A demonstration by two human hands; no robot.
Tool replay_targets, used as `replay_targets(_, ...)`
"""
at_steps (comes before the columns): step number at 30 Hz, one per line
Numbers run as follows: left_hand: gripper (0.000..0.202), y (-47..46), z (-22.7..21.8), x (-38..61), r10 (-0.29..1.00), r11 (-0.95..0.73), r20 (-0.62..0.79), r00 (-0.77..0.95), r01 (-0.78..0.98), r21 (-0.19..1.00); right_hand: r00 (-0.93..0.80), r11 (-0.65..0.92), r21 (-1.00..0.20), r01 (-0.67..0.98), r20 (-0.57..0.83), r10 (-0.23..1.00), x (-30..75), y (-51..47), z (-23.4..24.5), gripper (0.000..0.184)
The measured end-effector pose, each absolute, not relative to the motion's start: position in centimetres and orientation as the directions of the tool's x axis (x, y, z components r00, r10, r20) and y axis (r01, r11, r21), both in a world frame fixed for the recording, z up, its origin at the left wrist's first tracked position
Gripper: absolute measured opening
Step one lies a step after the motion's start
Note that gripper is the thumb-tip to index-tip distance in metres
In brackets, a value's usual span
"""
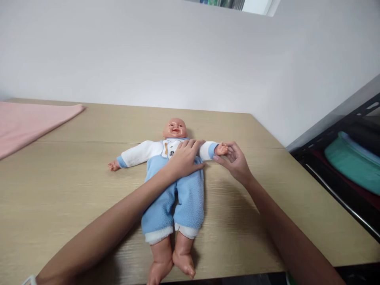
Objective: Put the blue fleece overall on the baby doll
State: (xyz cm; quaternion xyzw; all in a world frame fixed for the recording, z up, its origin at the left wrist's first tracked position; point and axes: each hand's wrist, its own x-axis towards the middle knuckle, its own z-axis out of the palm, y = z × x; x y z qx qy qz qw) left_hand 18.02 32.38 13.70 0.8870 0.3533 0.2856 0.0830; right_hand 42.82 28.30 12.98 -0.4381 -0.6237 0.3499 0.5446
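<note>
A baby doll (190, 198) lies on its back on the wooden table, its head toward the wall and its arms stretched out sideways. It wears a white and light blue fleece outfit with an animal face on the chest; its feet are bare. My left hand (186, 158) rests across the chest and holds the upper arm on the right, fingers above and thumb below. At the end of that same sleeve, my right hand (236, 160) curls around the doll's small hand, thumb near the blue cuff. Part of the chest print is hidden under my left hand.
A pink cloth (32, 122) lies on the table (74, 198) at the far left. A pale wall (148, 55) rises behind the table. To the right stands a black rack (314, 174) with a green item (353, 162) on it.
</note>
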Motion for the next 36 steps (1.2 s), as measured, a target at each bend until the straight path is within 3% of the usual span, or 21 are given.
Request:
replay_targets(4, 0.048, 32.6, 13.7, 17.6, 0.696, -0.717, 0.485, 0.529, 0.540, 0.441, -0.109, 0.423, -0.900, 0.101, 0.413, 0.904, 39.6, 26.8, 12.9, 0.055)
replay_targets(8, 0.030, 32.7, 13.8, 17.2, 0.735, -0.678, 0.537, 0.415, 0.456, 0.576, 0.028, 0.482, -0.861, 0.159, 0.492, 0.870, 39.9, 27.1, 11.7, 0.049)
replay_targets(10, 0.029, 32.6, 13.9, 17.1, 0.772, -0.635, 0.548, 0.322, 0.410, 0.654, 0.062, 0.431, -0.886, 0.173, 0.446, 0.893, 40.5, 27.8, 10.6, 0.046)
replay_targets(14, 0.034, 32.4, 14.0, 16.7, 0.850, -0.523, 0.509, 0.138, 0.339, 0.782, -0.074, 0.341, -0.900, 0.269, 0.334, 0.940, 40.7, 28.7, 8.7, 0.039)
replay_targets(20, 0.039, 32.4, 14.0, 15.5, 0.889, -0.454, 0.457, 0.013, 0.138, 0.880, -0.320, 0.509, -0.735, 0.449, 0.400, 0.859, 38.5, 27.7, 8.1, 0.030)
replay_targets(23, 0.048, 32.4, 14.1, 14.9, 0.892, -0.449, 0.450, -0.042, 0.032, 0.893, -0.317, 0.448, -0.829, 0.336, 0.348, 0.882, 37.1, 27.3, 7.6, 0.038)
replay_targets(27, 0.062, 32.4, 14.1, 13.8, 0.906, -0.414, 0.397, -0.146, -0.111, 0.904, -0.271, 0.195, -0.979, 0.060, 0.172, 0.947, 35.4, 27.3, 7.3, 0.051)
replay_targets(36, 0.067, 33.5, 13.2, 10.6, 0.937, -0.338, 0.259, -0.234, -0.425, 0.839, -0.212, 0.153, -0.984, -0.090, 0.169, 0.963, 30.8, 28.1, 9.6, 0.044)
